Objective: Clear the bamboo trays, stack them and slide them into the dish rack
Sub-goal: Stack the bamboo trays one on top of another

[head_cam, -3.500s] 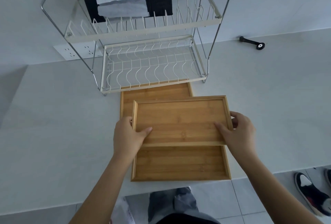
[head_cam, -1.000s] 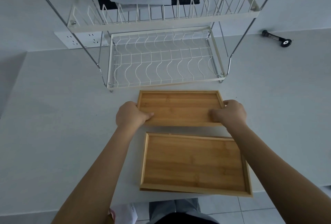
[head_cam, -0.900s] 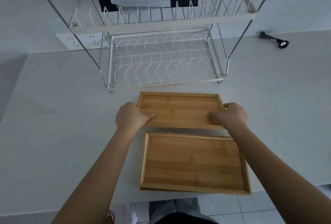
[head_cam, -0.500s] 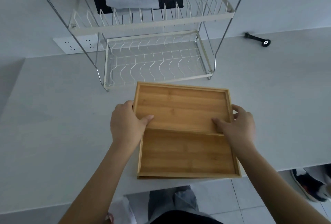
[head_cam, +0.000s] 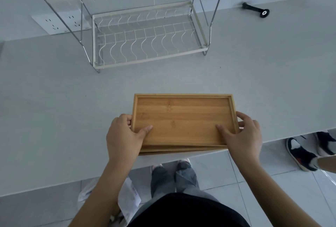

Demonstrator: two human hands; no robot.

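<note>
An empty bamboo tray (head_cam: 183, 117) lies nested on top of a second, slightly larger bamboo tray (head_cam: 181, 150), of which only the rim shows at the front and right. The stack sits at the near edge of the grey counter (head_cam: 54, 117). My left hand (head_cam: 125, 136) grips the top tray's left end, thumb inside on the wood. My right hand (head_cam: 243, 134) grips the right end the same way. The two-tier wire dish rack (head_cam: 145, 45) stands farther back, its lower shelf bare.
A wall socket plate (head_cam: 58, 23) is behind the rack's left leg. A small black tool (head_cam: 256, 9) lies at the back right of the counter. Another person's shoes (head_cam: 307, 152) stand on the floor tiles at right. A white bag (head_cam: 127, 194) lies by my legs.
The upper tray has been pulled back toward me and now lies squarely on the lower tray. Both hands kept their grip. The view has tilted down, so the rack looks farther off.
</note>
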